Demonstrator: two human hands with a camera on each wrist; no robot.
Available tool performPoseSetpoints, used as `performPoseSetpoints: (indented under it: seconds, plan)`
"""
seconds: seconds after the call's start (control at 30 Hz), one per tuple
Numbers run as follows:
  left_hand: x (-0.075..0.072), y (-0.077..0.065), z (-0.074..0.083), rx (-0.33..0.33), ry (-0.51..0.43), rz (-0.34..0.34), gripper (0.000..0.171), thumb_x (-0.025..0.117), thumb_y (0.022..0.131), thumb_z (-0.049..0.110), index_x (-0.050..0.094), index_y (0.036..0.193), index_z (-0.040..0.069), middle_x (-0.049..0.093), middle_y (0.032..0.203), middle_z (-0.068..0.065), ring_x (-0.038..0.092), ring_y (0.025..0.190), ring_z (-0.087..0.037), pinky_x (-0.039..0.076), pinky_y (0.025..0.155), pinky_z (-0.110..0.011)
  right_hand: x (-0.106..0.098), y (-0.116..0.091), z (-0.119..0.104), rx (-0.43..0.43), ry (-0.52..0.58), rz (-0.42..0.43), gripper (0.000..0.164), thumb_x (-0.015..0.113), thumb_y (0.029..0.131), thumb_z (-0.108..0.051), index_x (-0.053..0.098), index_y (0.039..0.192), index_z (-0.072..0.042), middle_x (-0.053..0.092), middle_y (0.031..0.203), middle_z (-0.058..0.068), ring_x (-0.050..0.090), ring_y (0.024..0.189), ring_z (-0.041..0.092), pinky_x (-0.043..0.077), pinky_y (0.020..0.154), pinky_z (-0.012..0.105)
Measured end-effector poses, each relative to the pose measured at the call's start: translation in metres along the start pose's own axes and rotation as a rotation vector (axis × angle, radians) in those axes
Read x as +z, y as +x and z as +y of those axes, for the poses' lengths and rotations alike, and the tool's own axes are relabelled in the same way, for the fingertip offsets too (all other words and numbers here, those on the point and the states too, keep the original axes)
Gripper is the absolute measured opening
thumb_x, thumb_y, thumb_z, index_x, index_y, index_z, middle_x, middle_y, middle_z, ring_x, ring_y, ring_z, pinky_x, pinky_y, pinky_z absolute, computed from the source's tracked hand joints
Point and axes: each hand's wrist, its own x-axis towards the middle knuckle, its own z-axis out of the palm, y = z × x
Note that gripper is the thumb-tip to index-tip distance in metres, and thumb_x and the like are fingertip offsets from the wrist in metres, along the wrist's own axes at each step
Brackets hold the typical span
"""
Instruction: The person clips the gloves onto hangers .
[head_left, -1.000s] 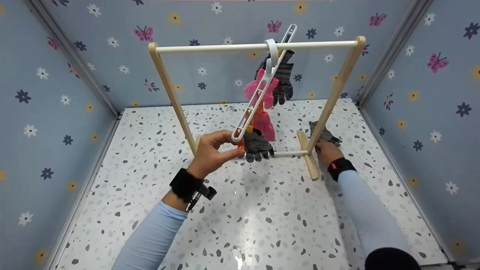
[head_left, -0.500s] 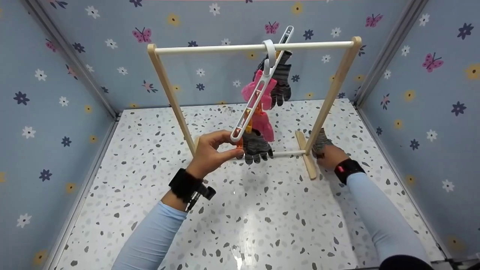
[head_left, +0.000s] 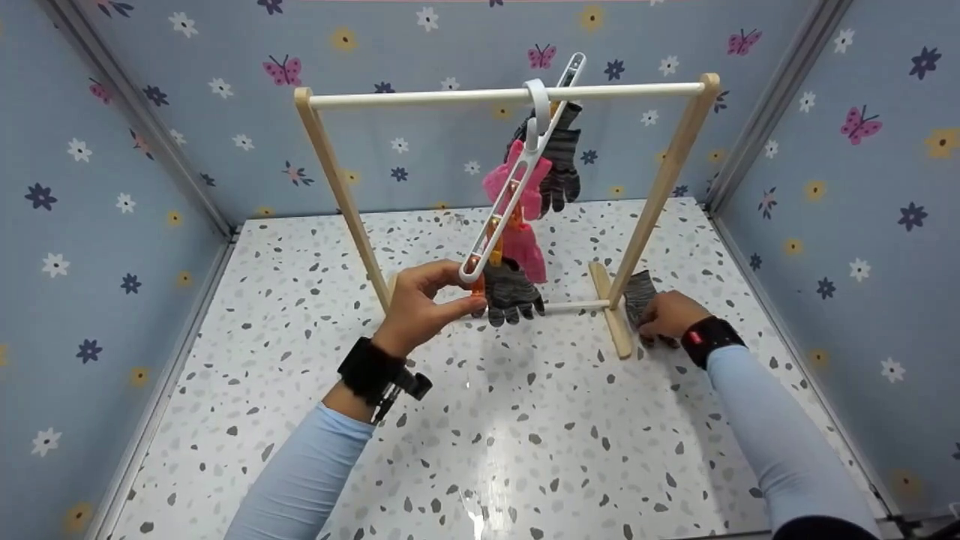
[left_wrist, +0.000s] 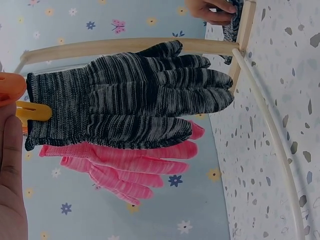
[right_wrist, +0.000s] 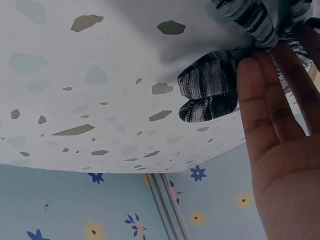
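My left hand (head_left: 420,307) pinches an orange clothespin (head_left: 478,286) at the near end of a white clip hanger (head_left: 525,161). Beside it, a yellow clothespin (left_wrist: 37,111) holds a grey-and-black striped knit glove (left_wrist: 135,95) by its cuff. Pink gloves (head_left: 523,251) hang farther along the hanger, with another striped glove (head_left: 562,169) at its far end. Low on the right, my right hand (head_left: 675,319) grips a loose striped glove (head_left: 639,292) on the speckled surface, its cuff pointing away. In the right wrist view, that glove's fingertips (right_wrist: 207,90) stick out past my fingers.
The hanger hooks over the white top bar (head_left: 420,98) of a wooden rack. The rack's right post (head_left: 664,195) and foot (head_left: 619,330) stand just left of my right hand. Flower-patterned walls (head_left: 870,225) enclose the speckled surface (head_left: 450,420).
My right hand has moved right and slightly nearer, bringing the loose glove out from behind the rack post and turning it. My left hand stays at the orange clothespin.
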Motion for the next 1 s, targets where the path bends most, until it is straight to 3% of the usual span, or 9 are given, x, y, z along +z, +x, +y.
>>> performPoseSetpoints:
  seconds: [0.07,0.17,0.33,0.47,0.6,0.87,1.0]
  plan:
    - [0.0,0.0,0.0,0.002,-0.002,0.002,0.028,0.085,0.083,-0.012,0.075,0.109,-0.013,0.078,0.097,-0.028,0.076,0.096,-0.007,0.063,0.098,-0.031,0.0,0.0,0.0,0.019,0.006,0.09,0.019,0.082,0.094,-0.02,0.085,0.099,-0.001,0.081,0.087,0.012,0.068,0.068,0.023,0.056,0.065,0.04]
    - [-0.001,0.0,-0.001,0.004,-0.009,0.007,0.028,0.086,0.082,-0.013,0.075,0.108,-0.013,0.079,0.097,-0.025,0.076,0.096,-0.008,0.063,0.098,-0.032,0.001,0.003,0.0,0.046,-0.017,0.24,0.028,0.08,0.095,-0.023,0.082,0.106,0.004,0.081,0.097,0.022,0.074,0.082,0.038,0.061,0.075,0.053]
    - [-0.001,0.0,-0.001,-0.001,-0.011,0.007,0.028,0.087,0.082,-0.012,0.075,0.107,-0.012,0.08,0.097,-0.018,0.075,0.096,-0.009,0.063,0.098,-0.034,0.005,0.009,0.003,0.153,-0.032,0.338,0.045,0.074,0.102,-0.025,0.072,0.13,0.011,0.073,0.126,0.034,0.072,0.113,0.052,0.059,0.096,0.066]
    - [-0.001,0.0,0.0,-0.006,-0.008,0.007,0.028,0.087,0.082,-0.012,0.076,0.107,-0.011,0.081,0.098,-0.018,0.075,0.096,-0.009,0.063,0.098,-0.034,0.01,0.014,0.006,0.261,0.015,0.36,0.058,0.073,0.102,-0.03,0.064,0.139,0.014,0.068,0.134,0.038,0.069,0.119,0.055,0.058,0.099,0.066]
    - [-0.001,0.0,0.0,-0.007,-0.012,0.01,0.029,0.086,0.081,-0.013,0.076,0.107,-0.012,0.08,0.098,-0.022,0.075,0.096,-0.009,0.063,0.098,-0.033,0.017,0.02,0.009,0.322,0.064,0.365,0.062,0.073,0.101,-0.033,0.063,0.138,0.015,0.068,0.132,0.039,0.069,0.118,0.055,0.059,0.098,0.066]
    - [-0.001,0.001,-0.003,0.015,-0.024,-0.004,0.029,0.085,0.082,-0.013,0.075,0.11,-0.013,0.077,0.098,-0.029,0.075,0.097,-0.008,0.063,0.098,-0.032,0.022,0.032,0.01,0.348,0.083,0.29,0.053,0.073,0.102,-0.03,0.065,0.127,0.016,0.071,0.123,0.038,0.071,0.11,0.053,0.06,0.092,0.066]
    - [-0.002,0.0,-0.004,0.021,-0.025,0.003,0.029,0.085,0.082,-0.012,0.074,0.109,-0.014,0.077,0.098,-0.03,0.075,0.097,-0.007,0.063,0.098,-0.032,0.018,0.034,0.008,0.349,0.114,0.274,0.04,0.07,0.099,-0.021,0.07,0.116,0.016,0.074,0.11,0.036,0.073,0.094,0.048,0.061,0.081,0.06]
